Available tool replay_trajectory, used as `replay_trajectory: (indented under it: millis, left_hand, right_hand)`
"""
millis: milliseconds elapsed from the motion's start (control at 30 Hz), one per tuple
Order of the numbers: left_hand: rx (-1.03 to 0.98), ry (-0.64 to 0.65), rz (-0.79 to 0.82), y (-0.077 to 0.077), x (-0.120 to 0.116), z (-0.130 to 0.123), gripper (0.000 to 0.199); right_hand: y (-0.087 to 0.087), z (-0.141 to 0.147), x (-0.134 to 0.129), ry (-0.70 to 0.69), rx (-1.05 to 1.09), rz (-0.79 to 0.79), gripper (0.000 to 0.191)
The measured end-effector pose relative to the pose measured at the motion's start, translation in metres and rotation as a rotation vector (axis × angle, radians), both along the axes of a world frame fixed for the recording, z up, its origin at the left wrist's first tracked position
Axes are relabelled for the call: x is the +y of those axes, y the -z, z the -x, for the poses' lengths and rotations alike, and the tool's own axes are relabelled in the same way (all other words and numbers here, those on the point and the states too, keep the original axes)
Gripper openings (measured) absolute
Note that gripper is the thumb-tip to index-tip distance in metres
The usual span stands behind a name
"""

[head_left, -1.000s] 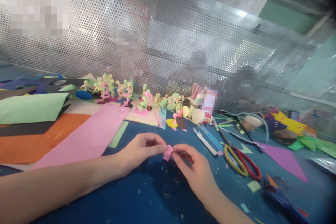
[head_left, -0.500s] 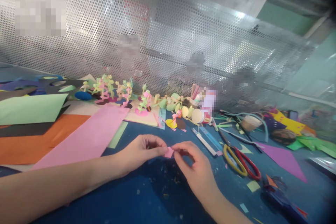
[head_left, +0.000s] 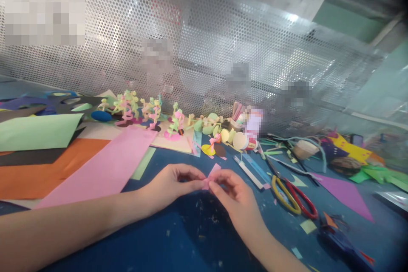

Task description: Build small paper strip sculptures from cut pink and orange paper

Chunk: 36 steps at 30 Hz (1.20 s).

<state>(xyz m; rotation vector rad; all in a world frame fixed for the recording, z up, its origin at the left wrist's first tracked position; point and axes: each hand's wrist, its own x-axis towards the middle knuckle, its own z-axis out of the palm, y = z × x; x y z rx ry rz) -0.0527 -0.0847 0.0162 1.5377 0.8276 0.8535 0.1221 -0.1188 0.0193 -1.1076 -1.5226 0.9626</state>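
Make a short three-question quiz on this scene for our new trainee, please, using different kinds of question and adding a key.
1. What do the left hand and the right hand pinch between them?
2. True or false: the scissors lie to the right of the right hand.
3. Which does the long pink sheet partly cover? A, the yellow disc; B, the orange sheet; C, the purple sheet.

Key: 1, a small pink paper piece; 2, true; 3, B.

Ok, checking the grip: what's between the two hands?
In the head view, a small pink paper strip, pinched by the left hand and the right hand.
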Motion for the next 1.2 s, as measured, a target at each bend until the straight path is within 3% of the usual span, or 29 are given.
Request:
replay_trajectory:
  millis: [367, 600, 800, 900, 1100, 1200]
  left_hand:
    - [0.011, -0.038, -0.028, 0.0017, -0.0002, -0.0005, 0.019]
    - [0.000, -0.026, -0.031, 0.0024, -0.0009, -0.0005, 0.020]
    - [0.090, -0.062, -0.106, 0.0004, -0.0023, 0.0015, 0.021]
    - [0.112, -0.056, -0.066, -0.0011, -0.0024, 0.0015, 0.022]
    - [0.010, -0.099, -0.016, -0.0024, -0.0015, 0.0002, 0.023]
    - [-0.026, -0.026, 0.017, -0.0018, -0.0016, 0.0001, 0.022]
  right_hand:
    - [-0.0001, 0.0009, -0.0028, -0.017, -0.069, -0.009, 0.011]
    - [0.0009, -0.0005, -0.0045, 0.077, -0.237, -0.175, 0.009]
    - [-0.0010, -0.0010, -0.0055, 0.064, -0.287, -0.193, 0.010]
    - [-0.0030, -0.0006, -0.0051, 0.046, -0.249, -0.133, 0.011]
    - [-0.0034, 0.0003, -0.0019, 0.036, -0.048, 0.137, 0.017]
    - [-0.0017, 0.0002, -0.0002, 0.033, 0.060, 0.217, 0.022]
